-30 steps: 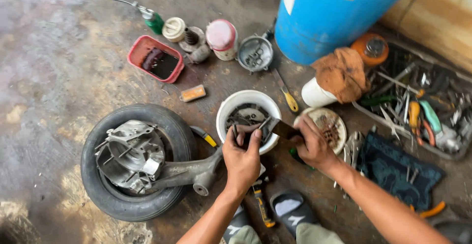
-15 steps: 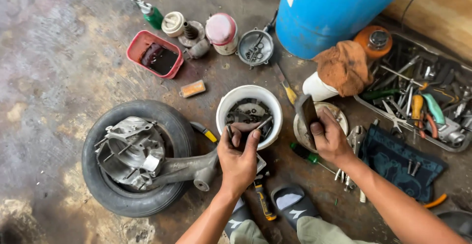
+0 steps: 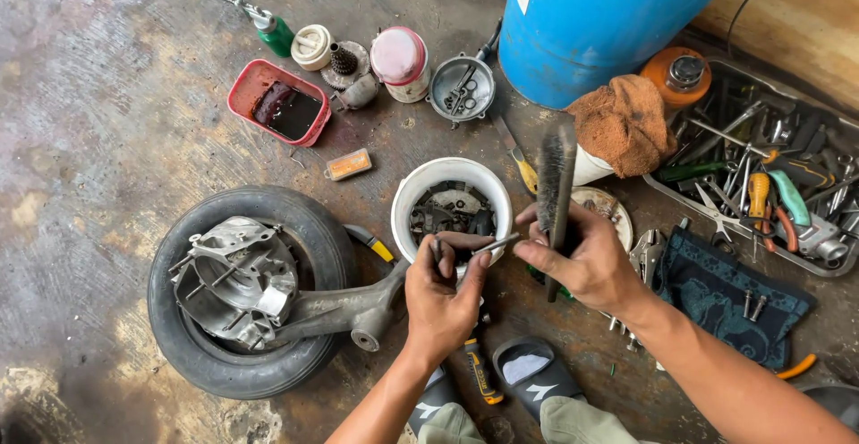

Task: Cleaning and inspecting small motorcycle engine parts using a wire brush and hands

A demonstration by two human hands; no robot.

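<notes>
Stained, oil-dark concrete floor (image 3: 107, 122) fills the view, with parts and pots spread across it. Near the middle stands a white bowl (image 3: 412, 195) holding dark metal parts and a round grey plate. Over its near rim the left hand (image 3: 440, 296) pinches a thin metal rod (image 3: 495, 245) between thumb and fingers, its far end pointing toward three o'clock. Just beside it, the right hand (image 3: 586, 260) is closed around the handle of a wire brush (image 3: 555, 180), bristles standing toward twelve o'clock; the two hands sit close together, the rod's tip nearly at the right fingers.

At eleven o'clock from the bowl lies a red tray (image 3: 243, 86) with dark oil pooled in it. Beyond that are a green oil can (image 3: 273, 32) with a long spout, a cream cap (image 3: 311, 46), a pink-lidded jar (image 3: 400, 59) and a round grey housing (image 3: 461, 86) with small pieces inside. A small orange block (image 3: 347, 165) lies between tray and bowl.

At nine o'clock a tyre (image 3: 192, 354) carries a grey engine casing (image 3: 237, 278) with its arm reaching toward the bowl. At one o'clock rises a blue drum (image 3: 608, 14), with a brown rag (image 3: 626, 122) draped over a white pot. At three o'clock a metal tool tray (image 3: 667, 189) is crammed with pliers, spanners and screwdrivers, an orange can (image 3: 676, 72) at its far corner. A dark blue cloth (image 3: 716, 292) holds a few bolts.
</notes>
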